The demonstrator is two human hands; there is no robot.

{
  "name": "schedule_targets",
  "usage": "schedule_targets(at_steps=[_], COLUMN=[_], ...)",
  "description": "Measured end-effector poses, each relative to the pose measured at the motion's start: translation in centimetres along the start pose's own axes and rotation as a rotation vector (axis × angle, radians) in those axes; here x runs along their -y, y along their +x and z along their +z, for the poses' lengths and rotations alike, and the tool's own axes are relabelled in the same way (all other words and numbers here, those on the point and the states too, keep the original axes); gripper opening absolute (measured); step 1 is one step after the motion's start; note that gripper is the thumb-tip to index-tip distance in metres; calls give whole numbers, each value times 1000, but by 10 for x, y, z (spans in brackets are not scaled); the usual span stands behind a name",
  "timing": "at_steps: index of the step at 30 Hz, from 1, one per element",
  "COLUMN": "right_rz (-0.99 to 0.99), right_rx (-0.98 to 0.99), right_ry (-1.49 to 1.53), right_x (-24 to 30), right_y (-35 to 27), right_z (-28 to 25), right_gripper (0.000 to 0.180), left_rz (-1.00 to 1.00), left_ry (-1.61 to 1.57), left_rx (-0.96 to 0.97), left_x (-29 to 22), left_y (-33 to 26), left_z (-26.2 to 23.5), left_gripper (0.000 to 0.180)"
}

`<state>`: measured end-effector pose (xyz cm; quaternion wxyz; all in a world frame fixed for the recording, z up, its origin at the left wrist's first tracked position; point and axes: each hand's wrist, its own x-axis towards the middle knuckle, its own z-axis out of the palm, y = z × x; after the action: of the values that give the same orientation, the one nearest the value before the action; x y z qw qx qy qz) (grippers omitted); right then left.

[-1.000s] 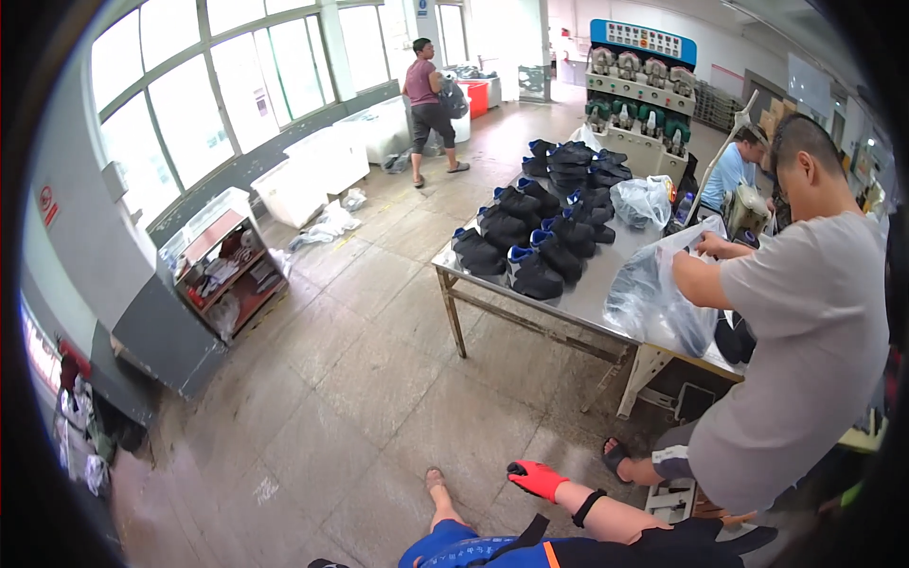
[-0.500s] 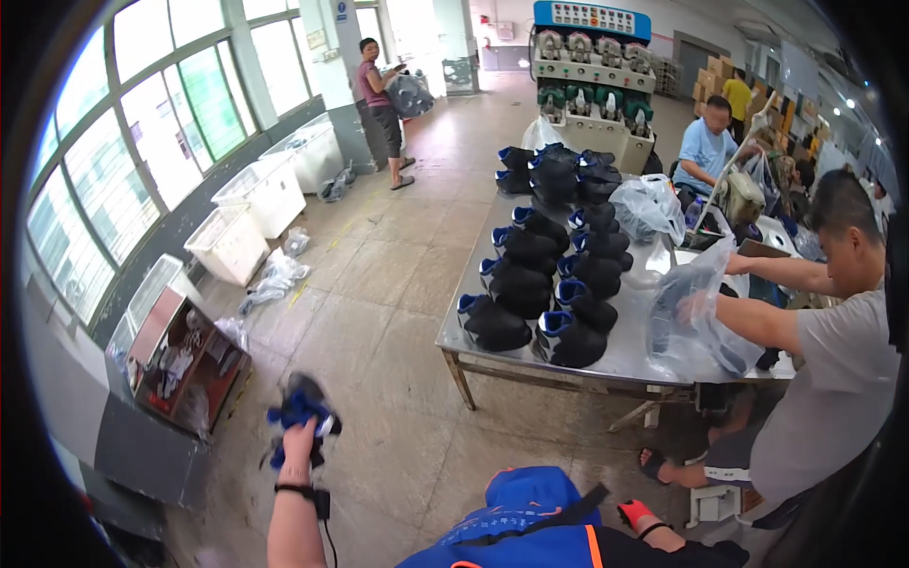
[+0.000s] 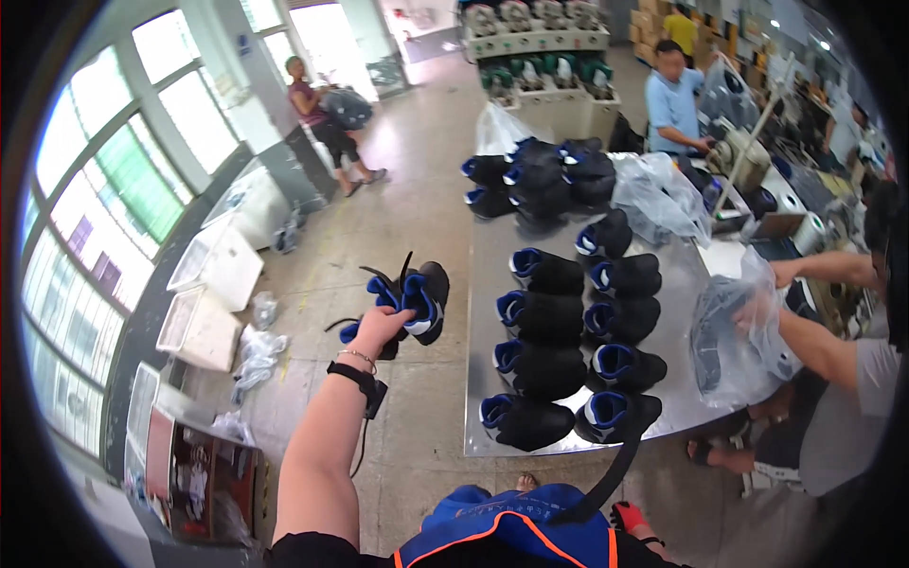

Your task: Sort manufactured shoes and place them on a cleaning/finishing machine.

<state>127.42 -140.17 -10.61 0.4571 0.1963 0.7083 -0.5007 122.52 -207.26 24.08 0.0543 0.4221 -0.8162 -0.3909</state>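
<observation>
My left hand is stretched out left of the metal table, closed on several black shoe uppers with blue linings and dangling straps. The bunch hangs over the floor, apart from the table. Similar black uppers stand in two rows along the near part of the table, with a further cluster at its far end. Low at my right side, beside my blue apron, is my right hand in a red and black glove. Its fingers are too small and partly hidden to read.
A co-worker's hands reach into a clear plastic bag at the table's right edge. Another plastic bag lies farther back. White bins and an open cabinet line the left wall. A machine stands beyond the table.
My left hand has moved up and right with the shoe uppers, closer to the table. The view has turned and come nearer to the table.
</observation>
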Motion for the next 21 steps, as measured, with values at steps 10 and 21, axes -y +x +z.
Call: schedule_targets(at_steps=[10, 21], right_rz=[262, 410], right_rx=[-601, -714], right_ry=[582, 706], right_x=[-110, -108], right_y=[-86, -224], right_z=[92, 309], right_gripper=[22, 45], left_rz=[584, 1166], left_ry=[833, 865], left_rx=[-88, 412], left_x=[-117, -101], left_y=[210, 376], left_z=[119, 216], left_gripper=[45, 48])
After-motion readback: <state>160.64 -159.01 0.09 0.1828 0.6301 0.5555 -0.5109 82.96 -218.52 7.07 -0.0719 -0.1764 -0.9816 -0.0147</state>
